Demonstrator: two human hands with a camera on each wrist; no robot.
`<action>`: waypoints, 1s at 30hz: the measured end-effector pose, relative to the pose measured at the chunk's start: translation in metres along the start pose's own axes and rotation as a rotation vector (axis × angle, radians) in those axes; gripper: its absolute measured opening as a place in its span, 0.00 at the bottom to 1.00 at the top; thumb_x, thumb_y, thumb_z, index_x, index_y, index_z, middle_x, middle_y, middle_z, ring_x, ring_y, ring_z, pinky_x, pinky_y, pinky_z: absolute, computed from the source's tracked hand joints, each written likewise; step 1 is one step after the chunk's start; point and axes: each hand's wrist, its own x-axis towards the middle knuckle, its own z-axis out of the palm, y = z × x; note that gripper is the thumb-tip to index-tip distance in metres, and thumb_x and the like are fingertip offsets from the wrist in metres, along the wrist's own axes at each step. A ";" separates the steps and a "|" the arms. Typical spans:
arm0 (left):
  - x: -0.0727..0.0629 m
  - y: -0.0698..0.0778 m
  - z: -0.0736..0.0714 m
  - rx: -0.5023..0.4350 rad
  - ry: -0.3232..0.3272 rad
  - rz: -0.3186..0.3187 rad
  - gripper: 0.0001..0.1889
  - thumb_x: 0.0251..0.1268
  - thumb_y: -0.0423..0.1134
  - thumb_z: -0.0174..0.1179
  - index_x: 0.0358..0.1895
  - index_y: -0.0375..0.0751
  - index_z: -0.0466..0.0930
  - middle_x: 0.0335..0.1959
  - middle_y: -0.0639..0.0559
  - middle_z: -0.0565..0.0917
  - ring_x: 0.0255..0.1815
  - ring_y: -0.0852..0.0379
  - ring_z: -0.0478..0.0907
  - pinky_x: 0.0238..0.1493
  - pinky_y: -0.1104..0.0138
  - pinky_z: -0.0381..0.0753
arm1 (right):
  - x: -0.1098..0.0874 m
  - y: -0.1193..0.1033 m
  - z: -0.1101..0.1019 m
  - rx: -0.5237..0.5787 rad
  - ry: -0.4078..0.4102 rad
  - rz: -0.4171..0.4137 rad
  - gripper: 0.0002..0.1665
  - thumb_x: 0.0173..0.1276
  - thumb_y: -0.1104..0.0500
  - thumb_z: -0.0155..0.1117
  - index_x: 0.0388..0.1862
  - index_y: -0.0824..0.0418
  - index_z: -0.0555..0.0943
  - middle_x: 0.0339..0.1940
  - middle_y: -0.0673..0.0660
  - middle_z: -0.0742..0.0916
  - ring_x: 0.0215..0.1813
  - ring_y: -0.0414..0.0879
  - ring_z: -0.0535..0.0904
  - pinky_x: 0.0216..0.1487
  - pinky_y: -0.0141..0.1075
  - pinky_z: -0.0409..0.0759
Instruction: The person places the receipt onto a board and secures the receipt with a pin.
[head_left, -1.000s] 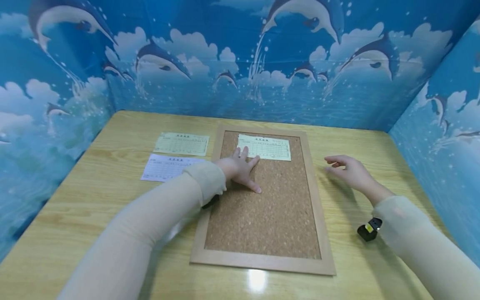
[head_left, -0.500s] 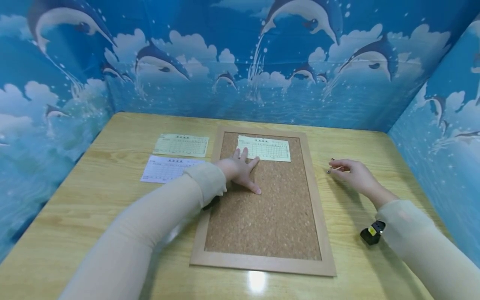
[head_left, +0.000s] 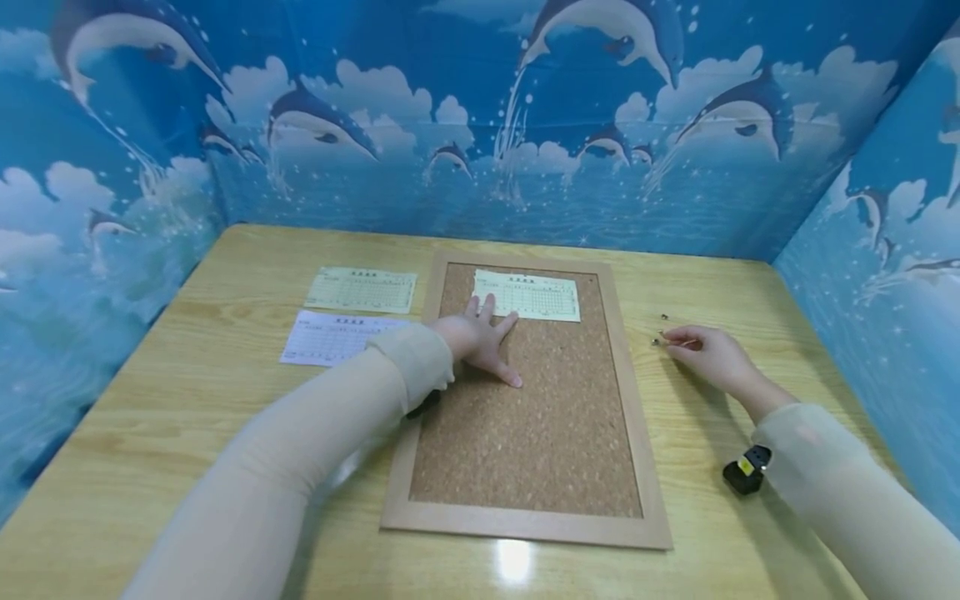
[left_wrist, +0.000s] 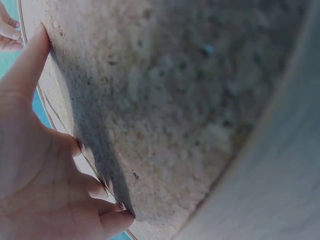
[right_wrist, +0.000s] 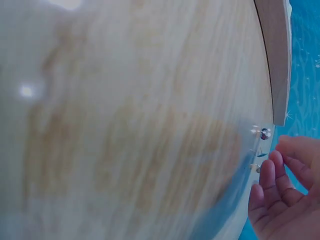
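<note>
A framed cork board (head_left: 525, 433) lies on the table with a pale green paper slip (head_left: 536, 297) at its top. My left hand (head_left: 483, 337) presses on the cork with spread fingers, its fingertips reaching the slip's lower left corner; the left wrist view shows the fingertips along the paper edge. Right of the board, my right hand (head_left: 708, 354) has thumb and index finger drawn together beside small metal pins. A shiny round-headed pin (right_wrist: 265, 133), a second pin (right_wrist: 261, 154) and a third (right_wrist: 258, 169) show by the fingertips; whether the middle pin is pinched I cannot tell.
Left of the board lie another pale green slip (head_left: 362, 289) and a lilac slip (head_left: 330, 337), partly covered by the left sleeve (head_left: 322, 450). The wooden table (head_left: 172, 417) meets dolphin-print cloth walls (head_left: 360, 108) at the back and sides.
My right hand has shifted slightly right and its thumb and index finger have come together; the small pins, hidden a second ago, now show at its fingertips. The left hand stays put.
</note>
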 end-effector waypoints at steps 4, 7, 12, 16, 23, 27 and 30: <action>0.000 0.000 -0.001 0.014 -0.001 0.003 0.59 0.45 0.78 0.49 0.74 0.57 0.26 0.72 0.39 0.23 0.71 0.38 0.22 0.67 0.43 0.45 | -0.001 0.001 0.002 0.003 -0.022 0.033 0.21 0.71 0.58 0.54 0.55 0.72 0.75 0.49 0.71 0.80 0.48 0.61 0.76 0.49 0.52 0.72; -0.001 0.000 -0.002 0.018 0.000 0.007 0.59 0.45 0.78 0.49 0.74 0.57 0.26 0.72 0.39 0.23 0.71 0.38 0.22 0.67 0.44 0.44 | -0.001 0.002 0.003 0.003 -0.031 0.052 0.20 0.71 0.58 0.54 0.55 0.72 0.75 0.49 0.71 0.80 0.49 0.61 0.75 0.48 0.52 0.73; -0.002 0.000 -0.001 -0.001 -0.002 0.001 0.59 0.45 0.78 0.49 0.74 0.58 0.25 0.72 0.39 0.23 0.71 0.38 0.22 0.67 0.43 0.44 | 0.001 0.001 0.005 -0.005 -0.047 0.056 0.21 0.71 0.58 0.55 0.56 0.72 0.74 0.48 0.70 0.80 0.49 0.61 0.76 0.47 0.51 0.73; -0.002 -0.001 0.000 -0.007 -0.006 0.004 0.59 0.45 0.78 0.49 0.74 0.58 0.25 0.72 0.40 0.23 0.71 0.39 0.22 0.67 0.43 0.44 | 0.003 0.000 0.006 -0.007 -0.058 0.064 0.22 0.71 0.57 0.55 0.56 0.72 0.74 0.48 0.69 0.80 0.49 0.61 0.75 0.47 0.51 0.72; -0.001 -0.001 0.000 0.004 -0.008 0.003 0.59 0.46 0.78 0.48 0.74 0.57 0.25 0.72 0.40 0.23 0.72 0.39 0.22 0.67 0.43 0.45 | 0.005 -0.001 0.008 -0.006 -0.060 0.065 0.22 0.71 0.57 0.54 0.57 0.71 0.74 0.49 0.69 0.80 0.51 0.61 0.74 0.49 0.52 0.71; -0.002 -0.001 -0.001 -0.006 -0.010 0.005 0.59 0.46 0.78 0.49 0.74 0.58 0.25 0.72 0.40 0.23 0.71 0.39 0.22 0.67 0.44 0.43 | 0.007 -0.002 0.007 -0.003 -0.067 0.073 0.22 0.71 0.57 0.54 0.57 0.71 0.74 0.50 0.69 0.80 0.51 0.61 0.74 0.50 0.53 0.71; -0.003 -0.001 -0.001 -0.008 -0.010 0.006 0.59 0.45 0.78 0.49 0.74 0.58 0.26 0.72 0.40 0.23 0.72 0.39 0.22 0.67 0.44 0.43 | 0.008 -0.004 0.007 0.001 -0.068 0.069 0.23 0.71 0.56 0.54 0.57 0.71 0.74 0.49 0.69 0.80 0.51 0.61 0.74 0.50 0.52 0.71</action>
